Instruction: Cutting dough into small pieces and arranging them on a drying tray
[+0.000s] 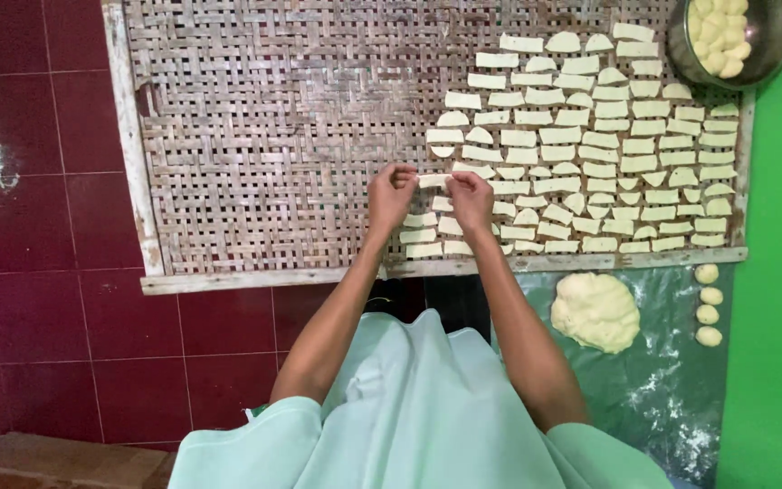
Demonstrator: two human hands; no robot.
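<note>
My left hand (391,194) and my right hand (471,197) meet over a woven bamboo tray (264,136). Between their fingertips they pinch one pale flat dough strip (433,181), held just above the weave. It sits at the left edge of several rows of cut dough pieces (608,145) that cover the tray's right half. More strips lie right below my hands near the tray's front frame. The tray's left half is bare weave.
A metal bowl (765,41) of small dough balls stands at the tray's far right corner. A lump of dough (596,311) and a few small balls (708,303) lie on a floured dark sheet (662,380). Red floor tiles (47,272) lie to the left, a green surface (780,317) to the right.
</note>
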